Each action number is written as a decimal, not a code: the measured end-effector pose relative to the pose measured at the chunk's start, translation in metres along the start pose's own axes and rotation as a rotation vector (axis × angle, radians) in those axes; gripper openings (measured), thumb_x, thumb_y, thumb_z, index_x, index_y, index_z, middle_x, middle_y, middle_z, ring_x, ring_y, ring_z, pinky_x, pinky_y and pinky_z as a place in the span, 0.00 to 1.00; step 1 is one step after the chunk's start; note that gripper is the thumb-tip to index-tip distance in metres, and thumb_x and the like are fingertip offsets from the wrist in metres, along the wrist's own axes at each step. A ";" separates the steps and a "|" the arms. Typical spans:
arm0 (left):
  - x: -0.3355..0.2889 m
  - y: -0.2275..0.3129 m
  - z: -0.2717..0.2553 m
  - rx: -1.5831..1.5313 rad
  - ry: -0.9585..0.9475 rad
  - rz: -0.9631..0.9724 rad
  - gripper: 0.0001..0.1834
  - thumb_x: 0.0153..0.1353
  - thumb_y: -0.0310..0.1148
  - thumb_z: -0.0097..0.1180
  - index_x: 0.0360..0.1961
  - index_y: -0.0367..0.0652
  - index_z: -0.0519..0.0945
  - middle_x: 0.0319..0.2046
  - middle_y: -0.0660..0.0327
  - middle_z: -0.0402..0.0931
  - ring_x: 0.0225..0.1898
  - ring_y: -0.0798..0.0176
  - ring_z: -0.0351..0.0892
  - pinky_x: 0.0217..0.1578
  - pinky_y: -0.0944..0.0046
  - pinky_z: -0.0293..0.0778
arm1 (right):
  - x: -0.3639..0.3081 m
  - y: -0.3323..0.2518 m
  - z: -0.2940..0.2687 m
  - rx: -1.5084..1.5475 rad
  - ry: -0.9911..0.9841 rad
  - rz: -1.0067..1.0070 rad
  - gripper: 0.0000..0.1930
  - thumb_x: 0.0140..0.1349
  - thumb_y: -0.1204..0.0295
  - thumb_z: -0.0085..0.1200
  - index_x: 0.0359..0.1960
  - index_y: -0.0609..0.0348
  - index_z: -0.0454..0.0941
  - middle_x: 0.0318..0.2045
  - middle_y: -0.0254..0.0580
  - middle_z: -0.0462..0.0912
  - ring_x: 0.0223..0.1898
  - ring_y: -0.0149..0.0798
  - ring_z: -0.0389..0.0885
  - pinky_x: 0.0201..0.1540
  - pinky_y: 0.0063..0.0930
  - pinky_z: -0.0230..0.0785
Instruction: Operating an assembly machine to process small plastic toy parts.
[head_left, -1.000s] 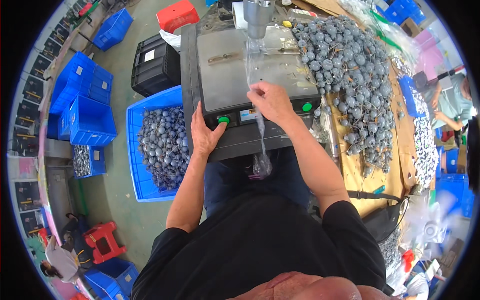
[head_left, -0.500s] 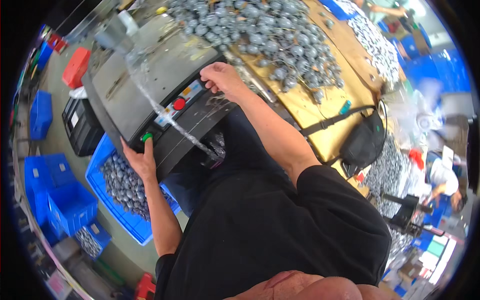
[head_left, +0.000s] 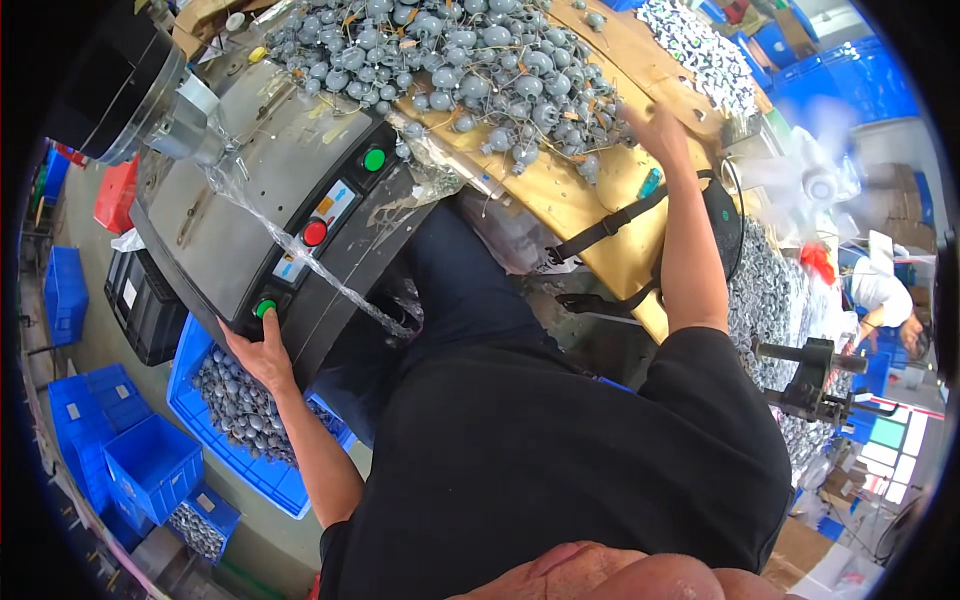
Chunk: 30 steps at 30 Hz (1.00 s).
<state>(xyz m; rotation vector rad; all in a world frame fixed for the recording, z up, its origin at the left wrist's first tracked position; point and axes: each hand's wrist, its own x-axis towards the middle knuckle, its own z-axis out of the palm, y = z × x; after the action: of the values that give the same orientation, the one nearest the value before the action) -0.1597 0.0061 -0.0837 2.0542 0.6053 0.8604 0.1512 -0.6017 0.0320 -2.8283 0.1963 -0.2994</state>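
The left hand sits at the lower left of the machine, its fingers stretched up to the green button on the front panel; they hold nothing and look loosely spread, with a fingertip at or on the button. Above it on the same panel are a red button and a second green one. A strip of clear film runs from the machine's top, at upper left, down across the panel to its lower edge, where it hangs loose.

The right hand is at the upper right of the frame, reaching over the yellow desk to the edge of a big heap of grey parts. It is blurred; whether its fingers have closed on a part cannot be told.

Below the machine, at lower left, a blue bin holds a good layer of the same grey parts, so some work looks done. The heap on the desk is far larger, so most appears left. More blue bins stand further left.
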 end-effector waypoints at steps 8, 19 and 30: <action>0.028 0.004 -0.013 0.281 0.123 0.077 0.42 0.64 0.37 0.71 0.75 0.32 0.66 0.67 0.43 0.71 0.64 0.53 0.74 0.64 0.54 0.71 | 0.007 0.009 0.000 1.235 -0.117 0.367 0.17 0.66 0.59 0.64 0.38 0.63 0.81 0.29 0.41 0.80 0.23 0.31 0.74 0.23 0.26 0.64; 0.137 0.061 0.094 -0.255 -0.380 -0.505 0.22 0.70 0.50 0.61 0.46 0.38 0.83 0.36 0.61 0.82 0.26 0.70 0.75 0.22 0.67 0.66 | 0.067 -0.088 -0.082 0.542 0.064 -0.334 0.20 0.69 0.56 0.60 0.40 0.67 0.83 0.34 0.44 0.86 0.25 0.35 0.76 0.28 0.32 0.66; 0.152 0.156 0.144 0.416 -0.501 0.281 0.25 0.67 0.55 0.57 0.50 0.46 0.88 0.40 0.53 0.89 0.46 0.49 0.88 0.51 0.53 0.79 | 0.078 -0.090 -0.091 1.211 -0.281 -0.071 0.20 0.73 0.74 0.50 0.64 0.64 0.75 0.44 0.41 0.80 0.33 0.28 0.75 0.33 0.20 0.66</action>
<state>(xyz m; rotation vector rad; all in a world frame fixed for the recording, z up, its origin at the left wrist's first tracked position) 0.0648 -0.0511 0.0361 2.6532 0.2286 0.3503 0.2156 -0.5540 0.1583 -1.6417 -0.1243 0.0033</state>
